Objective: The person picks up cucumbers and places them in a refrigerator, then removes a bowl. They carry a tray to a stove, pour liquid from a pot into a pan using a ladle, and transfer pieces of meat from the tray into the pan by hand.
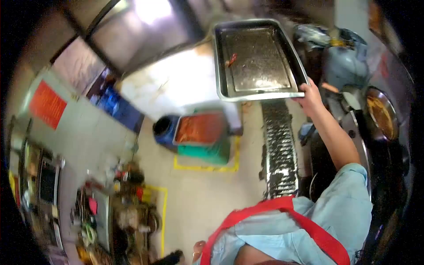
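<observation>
My right hand (310, 98) grips the near right corner of a rectangular metal tray (260, 55), with the arm stretched forward. The tray is tilted so its inside faces me, and it holds only a small reddish scrap (231, 59) and a wet-looking sheen. Down at the bottom edge, beside the red apron strap, a small part of my left hand (199, 248) shows. Its fingers are mostly hidden, and nothing can be made out in it.
A second tray of reddish food (199, 129) rests on a green bin (216, 152), beside a dark blue container (165, 128). A drain grate (281, 154) runs along the floor. On the right stand a gas cylinder (346, 62) and a pan of brownish food (380, 115).
</observation>
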### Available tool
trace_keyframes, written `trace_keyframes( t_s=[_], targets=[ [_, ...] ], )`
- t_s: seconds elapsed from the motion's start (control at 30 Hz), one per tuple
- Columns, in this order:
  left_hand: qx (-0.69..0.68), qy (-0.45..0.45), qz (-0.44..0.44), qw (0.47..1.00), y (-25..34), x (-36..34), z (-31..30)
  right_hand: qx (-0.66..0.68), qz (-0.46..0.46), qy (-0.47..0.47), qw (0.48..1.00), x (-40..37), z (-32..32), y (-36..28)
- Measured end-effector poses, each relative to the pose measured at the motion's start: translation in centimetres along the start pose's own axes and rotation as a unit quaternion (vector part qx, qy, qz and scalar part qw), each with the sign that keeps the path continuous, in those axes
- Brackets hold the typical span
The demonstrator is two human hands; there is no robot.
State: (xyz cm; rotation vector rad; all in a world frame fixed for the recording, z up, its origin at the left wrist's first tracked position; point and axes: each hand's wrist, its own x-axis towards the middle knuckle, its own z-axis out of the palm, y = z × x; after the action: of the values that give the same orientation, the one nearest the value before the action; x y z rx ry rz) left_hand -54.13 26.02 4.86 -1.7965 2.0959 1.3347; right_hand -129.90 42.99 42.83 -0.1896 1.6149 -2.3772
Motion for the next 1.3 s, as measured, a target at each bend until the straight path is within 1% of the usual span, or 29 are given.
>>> trace_keyframes(
  t_s=[0.03, 0.07, 0.1, 0.13, 0.17, 0.2, 0.23, 0.27, 0.33, 0.37, 0.4, 0.47, 0.53, 0.57, 0.63, 0.67, 0.77, 0.83, 0.9, 0.97, 1.0, 1.03, 1.07, 1.1, 1.13, 1.17, 1.2, 1.23, 1.3],
  targets=[
    [0.059, -0.019, 0.042, 0.997, -4.0, -0.2, -1.0, 0.013, 0.032, -0.035, 0.999, -3.5, 2.6, 2.4],
    [0.161, -0.032, 0.12, 0.979, -8.0, -0.5, -1.4, 0.014, 0.076, -0.074, 0.994, -5.4, 3.9, 6.0],
    [0.25, -0.034, 0.189, 0.949, -11.5, -1.4, -1.4, 0.023, 0.14, -0.068, 0.988, -9.0, 7.0, 7.9],
    [0.29, -0.03, 0.224, 0.93, -15.0, -2.7, -1.1, 0.047, 0.183, -0.125, 0.974, -12.7, 9.5, 9.5],
    [0.284, -0.029, 0.268, 0.92, -16.6, -4.7, -0.6, 0.044, 0.232, -0.178, 0.955, -14.6, 11.2, 12.0],
    [-0.027, -0.096, -0.019, 0.995, -18.3, -6.4, -0.6, 0.041, 0.269, -0.189, 0.944, -17.3, 13.6, 13.3],
    [-0.35, 0.041, -0.283, 0.892, -16.7, -9.4, -1.2, 0.039, 0.301, -0.194, 0.933, -19.6, 16.0, 14.7],
    [-0.365, 0.101, -0.299, 0.876, -14.6, -11.0, -1.9, 0.024, 0.323, -0.219, 0.92, -20.8, 17.5, 16.2],
    [-0.34, 0.128, -0.281, 0.888, -13.7, -12.2, -2.4, -0.007, 0.364, -0.26, 0.894, -22.5, 20.6, 19.2],
    [-0.346, 0.137, -0.283, 0.884, -13.5, -12.5, -3.6, -0.023, 0.357, -0.294, 0.886, -24.2, 23.8, 19.7],
    [-0.353, 0.145, -0.294, 0.876, -13.2, -12.0, -4.7, -0.04, 0.364, -0.301, 0.88, -24.5, 26.2, 21.4],
    [-0.397, 0.182, -0.305, 0.846, -15.0, -11.1, -4.9, -0.058, 0.373, -0.303, 0.875, -25.6, 30.9, 23.7],
    [-0.434, 0.195, -0.27, 0.837, -15.2, -9.9, -4.6, -0.057, 0.383, -0.288, 0.876, -25.9, 35.6, 26.0],
    [-0.452, 0.201, -0.252, 0.832, -15.0, -9.3, -4.6, -0.019, 0.422, -0.282, 0.862, -25.0, 37.5, 28.0],
    [-0.439, 0.185, -0.24, 0.846, -14.8, -8.2, -4.3, 0.095, 0.527, -0.272, 0.799, -23.0, 41.4, 32.0],
    [-0.415, 0.17, -0.242, 0.86, -14.8, -7.9, -4.1, 0.103, 0.533, -0.29, 0.788, -21.8, 43.0, 34.3],
    [-0.286, 0.114, -0.246, 0.919, -15.7, -7.2, -3.6, 0.212, 0.521, -0.336, 0.756, -19.5, 49.4, 39.9],
    [-0.199, 0.089, -0.238, 0.947, -16.3, -6.3, -3.9, 0.244, 0.544, -0.295, 0.747, -17.7, 54.0, 43.9],
    [-0.139, 0.08, -0.24, 0.957, -16.2, -5.8, -5.7, 0.3, 0.579, -0.27, 0.708, -14.9, 57.3, 47.7],
    [-0.115, 0.086, -0.255, 0.956, -15.3, -5.0, -9.0, 0.339, 0.597, -0.262, 0.679, -11.4, 60.2, 52.3],
    [-0.11, 0.097, -0.269, 0.952, -14.8, -4.5, -10.6, 0.341, 0.58, -0.249, 0.697, -10.7, 61.6, 53.1],
    [-0.117, 0.115, -0.288, 0.943, -14.5, -3.6, -12.2, 0.326, 0.556, -0.291, 0.707, -9.4, 62.6, 55.2],
    [-0.135, 0.14, -0.317, 0.928, -14.1, -2.7, -13.9, 0.358, 0.577, -0.321, 0.66, -7.4, 63.8, 58.5],
    [-0.172, 0.171, -0.349, 0.905, -13.6, -1.7, -15.0, 0.238, 0.506, -0.325, 0.763, -8.2, 65.8, 58.0],
    [-0.235, 0.21, -0.378, 0.87, -12.6, -0.7, -16.0, 0.312, 0.63, -0.258, 0.662, -6.4, 66.6, 60.6],
    [-0.318, 0.255, -0.398, 0.822, -11.4, 0.2, -17.0, 0.298, 0.628, -0.284, 0.66, -6.4, 67.8, 61.7],
    [-0.424, 0.316, -0.377, 0.76, -12.0, 1.5, -16.7, 0.281, 0.625, -0.282, 0.671, -7.1, 69.7, 62.5],
    [-0.52, 0.376, -0.345, 0.685, -12.2, 2.7, -16.8, 0.267, 0.622, -0.276, 0.682, -8.4, 71.4, 63.4],
    [-0.512, 0.373, -0.326, 0.702, -11.7, 4.5, -17.7, 0.225, 0.637, -0.291, 0.678, -10.5, 74.3, 64.9]
  ],
)
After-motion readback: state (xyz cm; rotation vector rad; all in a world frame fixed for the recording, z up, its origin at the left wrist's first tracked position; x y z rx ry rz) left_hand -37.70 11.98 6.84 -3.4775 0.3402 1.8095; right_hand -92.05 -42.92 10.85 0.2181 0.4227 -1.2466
